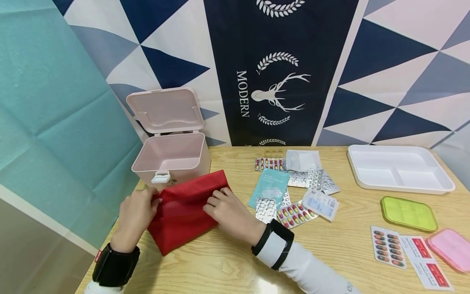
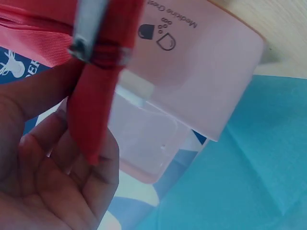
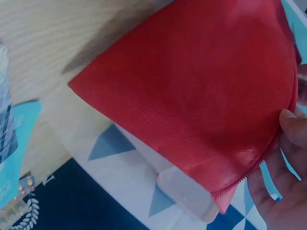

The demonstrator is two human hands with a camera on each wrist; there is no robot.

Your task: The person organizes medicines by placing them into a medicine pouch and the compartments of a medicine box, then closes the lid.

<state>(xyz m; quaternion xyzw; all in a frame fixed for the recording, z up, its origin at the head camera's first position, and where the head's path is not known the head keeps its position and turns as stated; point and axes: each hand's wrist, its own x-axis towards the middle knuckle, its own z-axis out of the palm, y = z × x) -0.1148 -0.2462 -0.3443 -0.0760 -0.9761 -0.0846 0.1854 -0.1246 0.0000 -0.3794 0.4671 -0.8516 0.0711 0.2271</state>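
A red zippered pouch (image 1: 183, 216) slants in front of the pink medicine box, gripped at both sides. My left hand (image 1: 137, 210) pinches its left corner by the zipper end, where a metal zipper pull (image 2: 88, 33) shows in the left wrist view. My right hand (image 1: 231, 212) holds the pouch along its zippered edge, the thumb (image 3: 293, 125) lying on the red fabric in the right wrist view. Behind the pouch, the pink medicine box (image 1: 198, 161) stands with its lid (image 1: 167, 110) raised. The inside of the pouch is hidden.
Right of the pouch lie several blister packs (image 1: 295, 214), a teal packet (image 1: 269, 185) and white packets (image 1: 321, 204). Farther right are a white divided tray (image 1: 404, 179), a green pill case (image 1: 409, 213), a pink case (image 1: 451, 247), a capsule blister (image 1: 388, 247) and red-and-white packets (image 1: 426, 261).
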